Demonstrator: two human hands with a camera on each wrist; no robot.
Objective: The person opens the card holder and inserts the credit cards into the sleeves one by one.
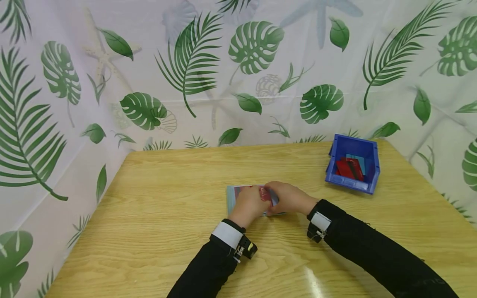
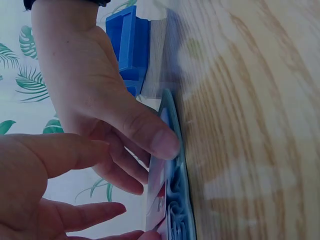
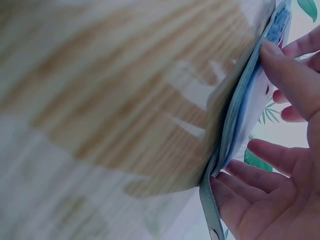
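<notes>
A pale blue card holder (image 1: 230, 198) with clear sleeves lies opened flat on the table, a red card (image 1: 266, 195) showing between the hands. My left hand (image 1: 249, 203) is over its middle. In the left wrist view, the left thumb and index finger stand apart in the air, and a lower fingertip touches the sleeves. My right hand (image 1: 288, 198) holds the right end. Its thumb (image 3: 287, 75) lies on the near edge and its lower fingers (image 3: 242, 187) are against the side. A strap with a snap (image 3: 212, 220) sticks out there.
A blue plastic bin (image 1: 352, 184) stands at the table's back right, holding red cards (image 1: 349, 169) and a light blue piece (image 1: 357, 160). Behind the wooden table (image 1: 160, 207) hangs a leaf-patterned cloth (image 1: 208, 82).
</notes>
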